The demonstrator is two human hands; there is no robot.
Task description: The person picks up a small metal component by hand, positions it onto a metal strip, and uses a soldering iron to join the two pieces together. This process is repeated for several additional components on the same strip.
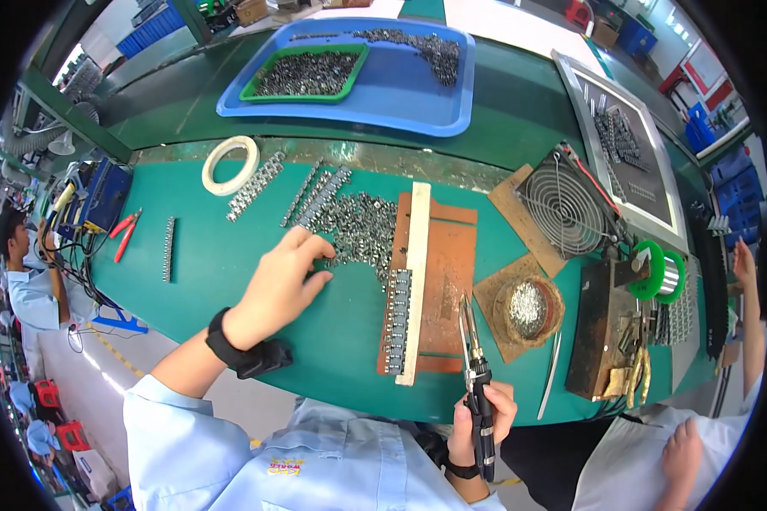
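My left hand [283, 283] reaches over the near left edge of a loose pile of small metal parts [362, 223]. Its fingers are curled, with the thumb and index fingertips apart, and nothing shows between them. My right hand [483, 417] is wrapped around the black handle of a soldering iron [479, 375], whose thin tip points up and away over a brown board [448, 281]. A pale wooden strip [416, 272] lies along that board. Beside the strip's left side, a row of small dark components [397, 324] sits lined up.
Finished-looking strips [320, 196], a tape roll [230, 166] and red pliers [126, 232] lie left. Rightward are a fan [562, 204], a round pot [528, 311], a solder spool [656, 271] and tweezers [551, 375]. A blue tray [409, 106] stands behind; a co-worker's hand [683, 451] is at right.
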